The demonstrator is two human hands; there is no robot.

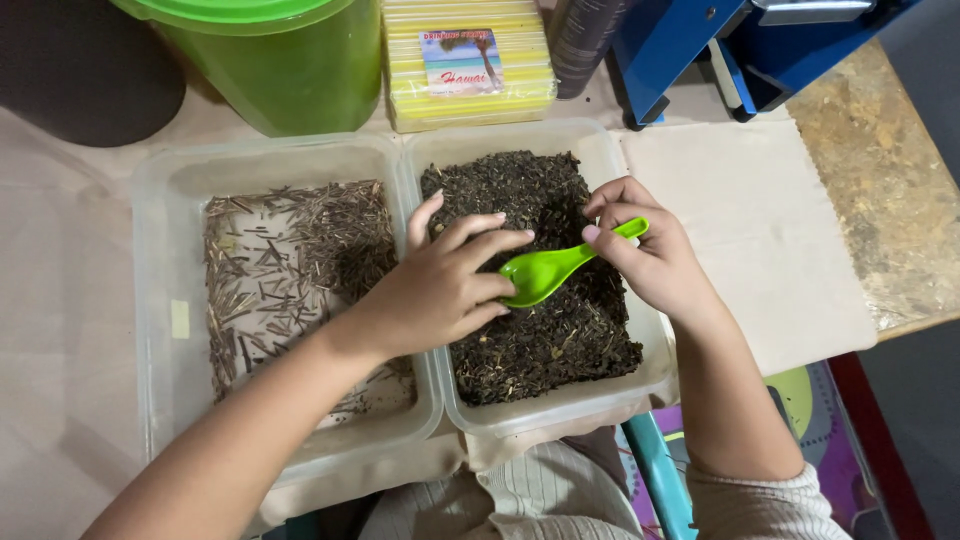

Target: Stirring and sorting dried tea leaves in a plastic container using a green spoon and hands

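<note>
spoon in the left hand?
No, the green spoon is held by its handle in the right hand; the left hand only rests beside its bowl over the dark loose leaves.

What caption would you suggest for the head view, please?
Right hand holds a green spoon over a tub of dark dried leaves; left hand touches its bowl.

1. A bright green plastic spoon [556,268] is held level above the dark dried leaves [540,330], its bowl turned leftward.
2. The leaves are heaped loosely in the right clear plastic tub [600,150], nearly covering its floor.
</note>
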